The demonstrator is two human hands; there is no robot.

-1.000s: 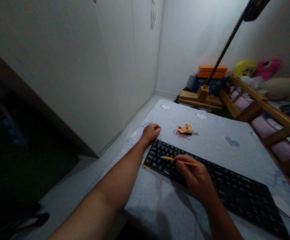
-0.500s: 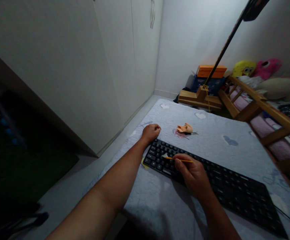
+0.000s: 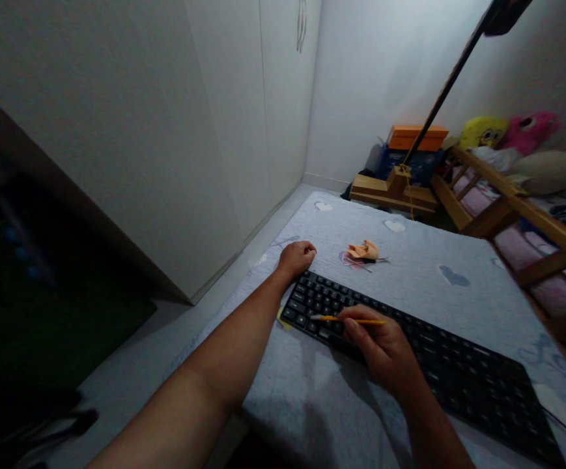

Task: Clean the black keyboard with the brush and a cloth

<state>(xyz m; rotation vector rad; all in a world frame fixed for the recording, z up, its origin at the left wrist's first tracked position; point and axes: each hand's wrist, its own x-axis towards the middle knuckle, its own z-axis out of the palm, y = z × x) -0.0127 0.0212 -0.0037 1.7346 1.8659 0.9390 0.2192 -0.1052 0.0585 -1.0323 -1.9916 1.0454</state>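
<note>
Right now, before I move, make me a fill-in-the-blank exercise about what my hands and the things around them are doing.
The right hand holds a slim, pale-tipped ____.
Under that hand lies a long, black computer ____ with rows of keys.
Of its two ends, the left hand is nearer the ____ one.
By the far wall, an orange box is stacked on a dark ____ one.

Missing words: brush; keyboard; left; blue.

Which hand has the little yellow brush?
The right hand: its fingers pinch the yellow brush over the keyboard. The left hand, by the keyboard's corner, holds no brush.
</note>
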